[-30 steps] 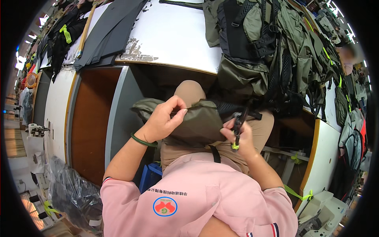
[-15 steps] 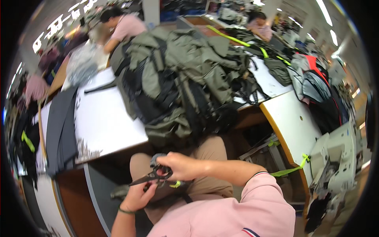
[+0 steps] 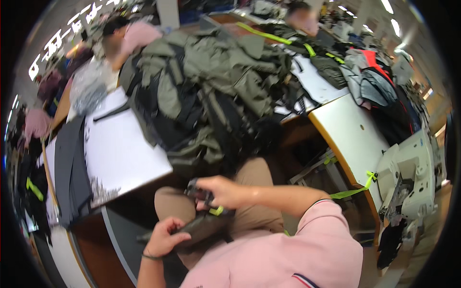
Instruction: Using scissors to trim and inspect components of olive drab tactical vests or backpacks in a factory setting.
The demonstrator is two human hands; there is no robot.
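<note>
Above my lap, my right hand (image 3: pixel 222 192) is wrapped round the handles of dark scissors (image 3: pixel 194 188); motion blurs them, and the blades cannot be made out clearly. A dark olive fabric piece (image 3: pixel 205 230) lies across my thighs, with a small neon yellow-green tab (image 3: pixel 217 210) near its upper edge, just below my right hand. At the near left edge of this fabric is my left hand (image 3: pixel 165 236), its fingers curled and the thumb pressed down on the cloth.
A large heap of olive and black fabric bags (image 3: pixel 206 91) covers the white table (image 3: pixel 122 149) ahead. Dark grey fabric strips (image 3: pixel 72 168) hang over its left edge. A sewing machine (image 3: pixel 408 177) stands at right, beside grey-and-red bags (image 3: pixel 377 86). Two people work across the table.
The scissors have swung from pointing left over my left hand to a turned-away position. My left hand has moved slightly lower, apart from them, and more of the olive fabric shows.
</note>
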